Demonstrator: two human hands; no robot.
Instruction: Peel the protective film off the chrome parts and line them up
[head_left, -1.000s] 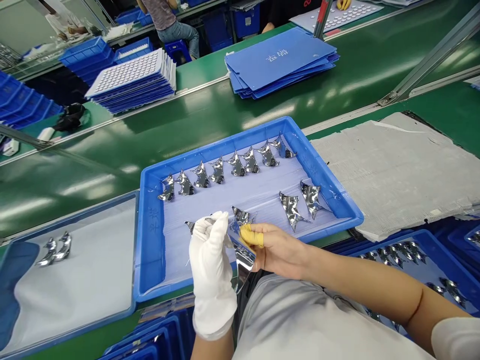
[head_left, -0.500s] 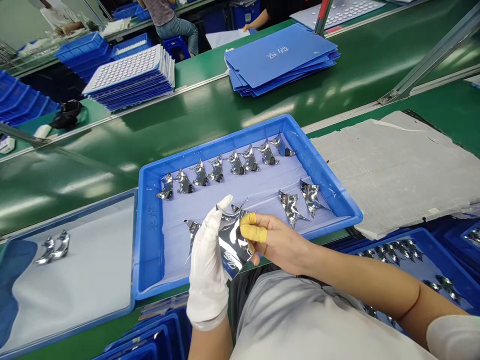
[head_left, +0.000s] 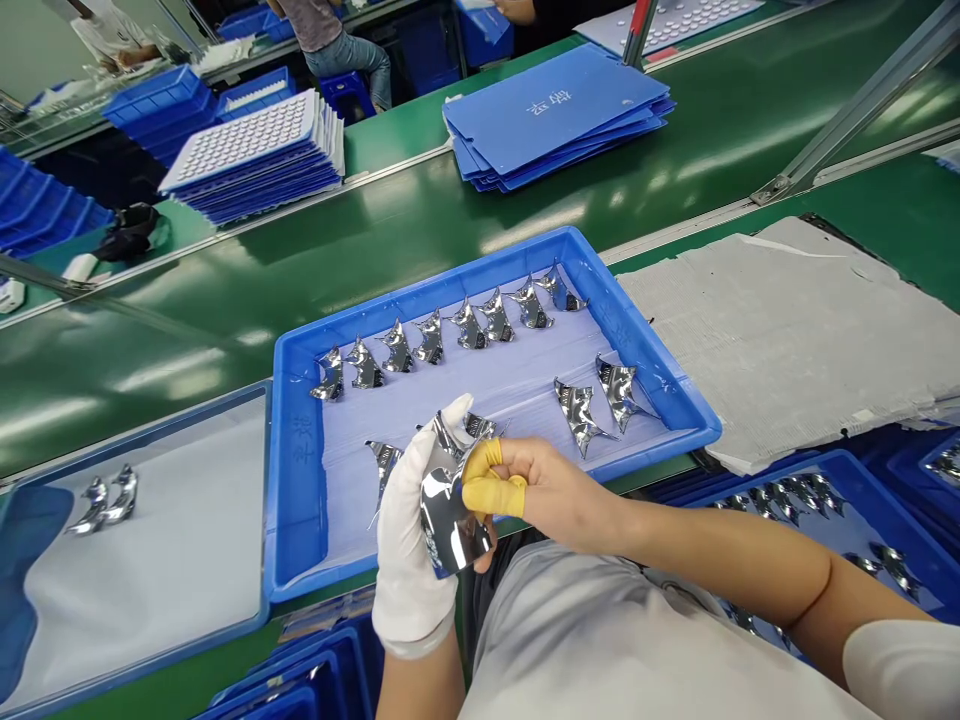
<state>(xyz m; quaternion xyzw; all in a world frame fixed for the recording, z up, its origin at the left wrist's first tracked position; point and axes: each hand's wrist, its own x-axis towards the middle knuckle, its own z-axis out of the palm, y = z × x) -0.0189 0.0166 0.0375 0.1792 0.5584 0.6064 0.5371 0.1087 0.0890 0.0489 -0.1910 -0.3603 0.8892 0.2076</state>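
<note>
A curved, mirror-like chrome part [head_left: 454,520] is held between both my hands over the front edge of a blue tray [head_left: 300,520]. My left hand [head_left: 409,530], in a white glove, is closed round its left side. From the right, my right hand [head_left: 525,490], with yellow finger cots on thumb and finger, pinches its edge. Behind my hands, similar chrome pieces [head_left: 480,425] lie in the tray, partly hidden. A row of pointed chrome pieces [head_left: 429,337] lines the tray's far side, and two more [head_left: 577,412] lie at its right.
To the left is a paper-lined tray [head_left: 172,570] with two chrome pieces. Grey padding [head_left: 795,340] covers the right bench. Beyond the green belt surface [head_left: 360,240] stand blue sheets [head_left: 555,110] and stacked panels [head_left: 247,150]. Another tray [head_left: 847,500] sits low right; people sit behind.
The chrome part has turned in my hands, so the lettering on its face no longer reads clearly. My right hand has shifted slightly left. The view has moved a little.
</note>
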